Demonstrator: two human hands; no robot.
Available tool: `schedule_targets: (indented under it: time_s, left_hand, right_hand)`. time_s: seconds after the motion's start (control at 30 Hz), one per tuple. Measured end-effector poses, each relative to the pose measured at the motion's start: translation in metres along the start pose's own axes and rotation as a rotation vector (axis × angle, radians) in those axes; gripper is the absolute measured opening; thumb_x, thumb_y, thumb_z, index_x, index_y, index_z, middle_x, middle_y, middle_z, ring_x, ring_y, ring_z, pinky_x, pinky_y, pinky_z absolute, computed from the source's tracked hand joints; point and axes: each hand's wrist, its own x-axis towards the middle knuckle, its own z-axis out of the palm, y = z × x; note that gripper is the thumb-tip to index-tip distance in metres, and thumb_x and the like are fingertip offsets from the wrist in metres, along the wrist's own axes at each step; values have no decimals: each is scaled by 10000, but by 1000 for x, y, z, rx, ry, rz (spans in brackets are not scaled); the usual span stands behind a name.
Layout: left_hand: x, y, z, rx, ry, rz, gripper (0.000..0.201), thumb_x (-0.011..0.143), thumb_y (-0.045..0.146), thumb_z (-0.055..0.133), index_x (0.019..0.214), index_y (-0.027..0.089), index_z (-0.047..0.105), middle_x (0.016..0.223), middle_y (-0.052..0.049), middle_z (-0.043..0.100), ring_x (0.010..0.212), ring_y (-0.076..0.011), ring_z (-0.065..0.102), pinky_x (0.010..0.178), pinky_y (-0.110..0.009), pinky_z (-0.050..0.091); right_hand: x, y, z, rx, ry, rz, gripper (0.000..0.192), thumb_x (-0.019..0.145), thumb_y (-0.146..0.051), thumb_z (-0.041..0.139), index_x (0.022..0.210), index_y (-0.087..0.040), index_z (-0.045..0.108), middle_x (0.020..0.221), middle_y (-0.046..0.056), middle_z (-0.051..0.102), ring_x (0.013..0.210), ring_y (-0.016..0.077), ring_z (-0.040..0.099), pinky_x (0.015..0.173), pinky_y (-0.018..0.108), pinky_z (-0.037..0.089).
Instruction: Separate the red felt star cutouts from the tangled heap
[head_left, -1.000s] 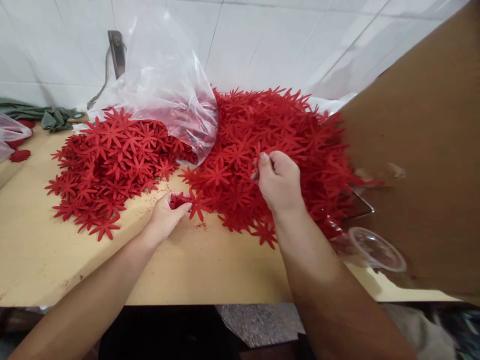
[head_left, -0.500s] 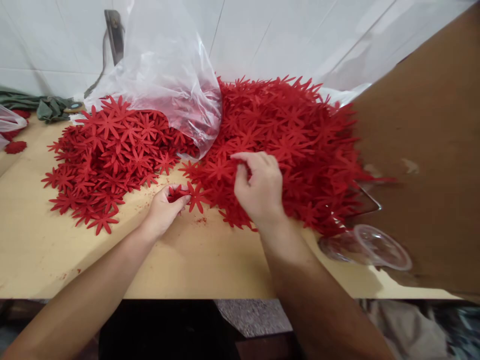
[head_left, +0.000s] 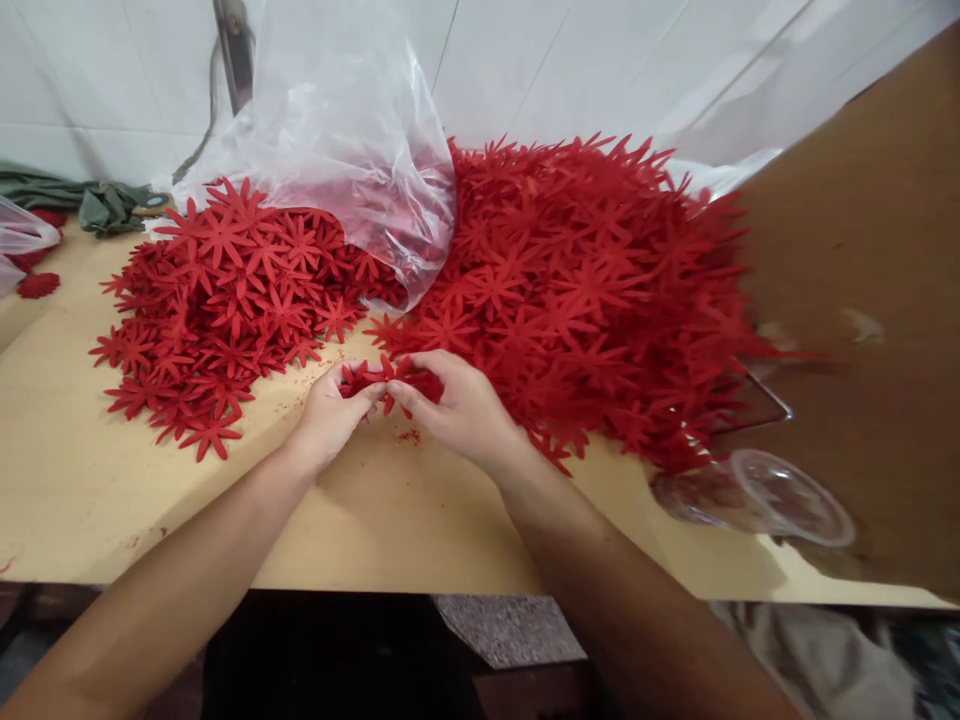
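Observation:
Between my hands, over the front of the table, is a red flower-shaped cutout (head_left: pixel 388 371) with narrow petals. My left hand (head_left: pixel 335 412) is closed, thumb and fingers pinching the cutout from the left. From the right, my right hand (head_left: pixel 456 405) pinches it too, its thumb tip meeting my left thumb. More red petals show inside both hands; how many pieces these are I cannot tell. Beyond my right hand rises a large heap of red flower cutouts (head_left: pixel 585 285). A smaller heap of the same cutouts (head_left: pixel 225 315) lies to the left.
A clear plastic bag (head_left: pixel 337 110) drapes over the back of the left heap. A cardboard box (head_left: pixel 862 260) stands on the right, with a clear plastic cup (head_left: pixel 795 495) lying before it. Green cloth (head_left: pixel 109 205) lies at the back left of the wooden table (head_left: pixel 360 530).
My right hand has come left and down from the large heap to meet my left hand at the cutout. The view has shifted slightly.

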Motion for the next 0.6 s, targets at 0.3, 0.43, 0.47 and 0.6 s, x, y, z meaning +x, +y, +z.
schedule_targets:
  time_s: [0.3,0.43,0.47,0.6]
  left_hand:
    - [1,2,0,-21,-57,-29,129,726,155,568,851,138,543,679,19,616,501,-31,493,504,-181,356]
    - [-1,5,1,-6,-54,-40,132,727,174,571,849,132,541,680,12,611,500,-36,485,502,-190,349]
    - [-1,5,1,-5,-59,-40,149,722,191,582,854,133,542,685,11,609,511,-38,488,511,-192,354]
    - [-2,4,0,-5,-100,-14,274,659,289,663,864,145,553,725,16,595,563,-43,492,536,-193,367]
  right_hand:
    - [2,13,-4,262,56,218,362,779,-419,505,539,-196,353,473,-66,288,439,56,266,423,219,228]
    - [1,15,-1,324,99,233,463,783,-565,430,527,-198,315,501,-48,284,478,66,277,452,227,249]
    - [1,14,1,333,90,232,476,773,-589,429,527,-197,321,502,-46,287,482,69,281,456,228,253]
    - [-2,9,5,351,4,233,495,761,-607,435,511,-186,362,493,-39,302,476,70,288,456,229,261]
